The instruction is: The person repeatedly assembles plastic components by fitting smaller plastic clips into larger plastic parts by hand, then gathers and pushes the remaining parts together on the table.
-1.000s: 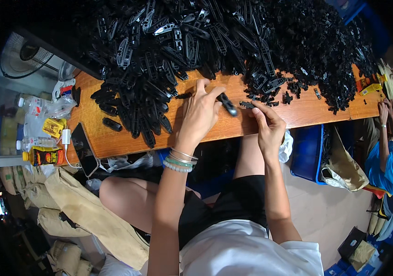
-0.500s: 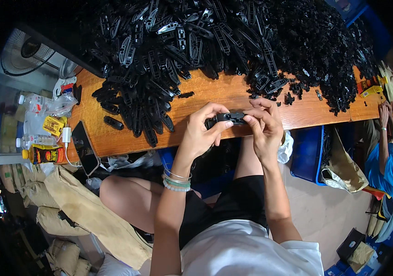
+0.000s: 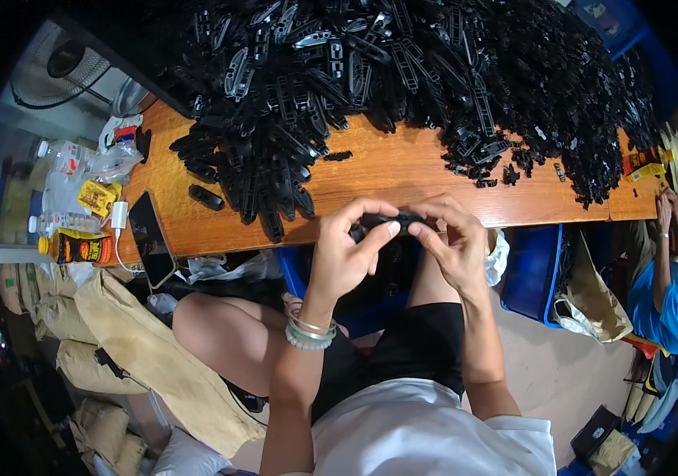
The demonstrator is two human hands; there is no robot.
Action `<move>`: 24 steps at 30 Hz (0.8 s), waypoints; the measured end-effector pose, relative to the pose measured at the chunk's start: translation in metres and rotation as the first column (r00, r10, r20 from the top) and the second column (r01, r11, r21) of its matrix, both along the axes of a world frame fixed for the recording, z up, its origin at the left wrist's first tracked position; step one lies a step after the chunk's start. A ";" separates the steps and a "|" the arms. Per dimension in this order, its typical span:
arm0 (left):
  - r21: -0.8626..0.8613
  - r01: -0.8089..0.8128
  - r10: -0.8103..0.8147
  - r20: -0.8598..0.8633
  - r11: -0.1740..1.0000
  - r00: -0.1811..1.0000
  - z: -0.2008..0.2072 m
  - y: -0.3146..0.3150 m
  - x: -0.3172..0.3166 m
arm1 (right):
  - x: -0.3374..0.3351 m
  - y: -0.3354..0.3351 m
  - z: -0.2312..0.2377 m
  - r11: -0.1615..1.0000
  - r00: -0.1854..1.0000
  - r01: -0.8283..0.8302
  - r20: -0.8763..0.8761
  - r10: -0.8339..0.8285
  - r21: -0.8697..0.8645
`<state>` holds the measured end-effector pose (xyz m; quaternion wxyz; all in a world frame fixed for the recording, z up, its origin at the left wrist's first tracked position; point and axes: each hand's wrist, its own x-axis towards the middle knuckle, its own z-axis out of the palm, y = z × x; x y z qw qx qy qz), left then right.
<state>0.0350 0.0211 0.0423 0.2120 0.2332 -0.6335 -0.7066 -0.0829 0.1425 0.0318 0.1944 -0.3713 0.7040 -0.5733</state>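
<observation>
Between my two hands is a long black plastic part (image 3: 403,218), held just off the table's front edge. My left hand (image 3: 340,252) grips its left end between thumb and fingers, a bracelet-ringed wrist below. On the right end, my right hand (image 3: 455,244) pinches with thumb and fingertips. Fingers cover much of the part, so its details and any smaller piece on it are hidden. Beyond the hands, a heap of similar long black plastic parts (image 3: 282,101) spreads over the wooden table (image 3: 386,170). One small black piece (image 3: 338,155) lies apart from the heap.
Small black parts (image 3: 573,111) are heaped at the right. A phone (image 3: 151,242) with a white charger, plastic bottles (image 3: 61,224) and a yellow packet (image 3: 97,197) line the left side. A blue crate (image 3: 531,274) stands below the table. A co-worker in blue (image 3: 666,305) sits far right.
Both hands have come slightly lower and nearer to me with the black part, now tilted so less of its top shows. My right fingers have closed in nearer to the left hand.
</observation>
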 end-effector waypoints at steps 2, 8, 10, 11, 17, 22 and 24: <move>-0.137 0.052 -0.041 0.083 0.989 0.996 -0.007 0.001 0.022 | -0.006 0.003 -0.006 0.984 0.984 -0.176 0.044 0.175 0.017; -0.676 -0.283 0.310 -0.085 0.681 0.947 -0.013 -0.016 0.048 | -0.009 -0.037 -0.014 0.986 0.982 -0.167 -0.084 0.167 0.010; -0.717 -0.434 0.604 -0.022 0.546 0.797 -0.007 -0.031 0.038 | -0.007 -0.074 -0.018 0.995 0.953 -0.068 -0.301 0.045 -0.068; -0.793 -0.425 0.717 0.020 0.436 0.697 -0.003 -0.041 0.031 | -0.006 -0.091 -0.021 0.987 0.866 0.020 -0.490 -0.097 -0.159; -0.931 -0.234 0.799 0.092 0.281 0.594 -0.024 -0.071 0.027 | 0.001 -0.119 -0.036 0.990 0.724 0.139 -0.686 -0.075 0.038; -0.614 -0.500 0.648 0.026 0.611 0.761 -0.012 -0.033 0.032 | -0.002 -0.082 -0.041 0.976 0.997 0.061 -0.022 -0.068 -0.209; -0.386 -0.510 0.546 -0.020 0.769 0.837 -0.015 -0.022 0.034 | 0.005 -0.062 -0.021 0.981 0.984 0.042 0.181 -0.007 -0.190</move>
